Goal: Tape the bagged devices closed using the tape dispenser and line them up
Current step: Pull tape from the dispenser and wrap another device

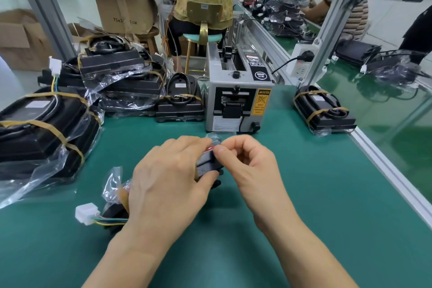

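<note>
A black bagged device (207, 166) lies on the green mat in front of me, mostly under my left hand (168, 180), which lies over its top and holds it down. Its white plug (86, 213) on coloured wires sticks out at the left. My right hand (250, 163) pinches the clear bag's end at the device's far end, thumb against forefinger. The grey tape dispenser (238, 100) stands just beyond the hands. One bagged device (323, 110) with a tan band rests alone at the right.
A heap of bagged black devices (46, 128) fills the left side, with more stacked behind (121, 77) and one (180, 103) beside the dispenser. A metal rail (383, 166) edges the mat on the right. A person sits on a stool (201, 37) beyond the bench.
</note>
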Motion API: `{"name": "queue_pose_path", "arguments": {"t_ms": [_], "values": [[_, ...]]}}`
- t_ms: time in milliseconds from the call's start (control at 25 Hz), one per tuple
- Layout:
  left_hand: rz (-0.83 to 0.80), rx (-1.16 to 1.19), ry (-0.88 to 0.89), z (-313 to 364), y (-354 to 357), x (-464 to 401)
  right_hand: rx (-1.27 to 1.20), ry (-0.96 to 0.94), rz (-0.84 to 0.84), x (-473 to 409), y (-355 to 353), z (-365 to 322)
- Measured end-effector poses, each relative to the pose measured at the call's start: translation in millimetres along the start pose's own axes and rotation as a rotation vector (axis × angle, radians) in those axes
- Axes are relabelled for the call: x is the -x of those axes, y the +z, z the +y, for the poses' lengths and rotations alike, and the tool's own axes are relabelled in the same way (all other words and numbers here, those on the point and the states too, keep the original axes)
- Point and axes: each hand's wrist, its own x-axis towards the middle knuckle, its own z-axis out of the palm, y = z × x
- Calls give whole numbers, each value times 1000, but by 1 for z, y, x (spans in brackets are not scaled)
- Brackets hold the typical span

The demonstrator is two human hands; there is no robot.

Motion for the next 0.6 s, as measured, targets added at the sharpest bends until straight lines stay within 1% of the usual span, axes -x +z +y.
{"name": "queue_pose_path", "arguments": {"t_ms": [240,400,600], "values": [[5,5,5,0,0,0,59,29,-14,-8,0,0],[12,-3,16,0,0,1,47,52,-3,-10,-2,1],[34,-4,14,3,-1,0,58,4,-17,-8,1,3]]}}
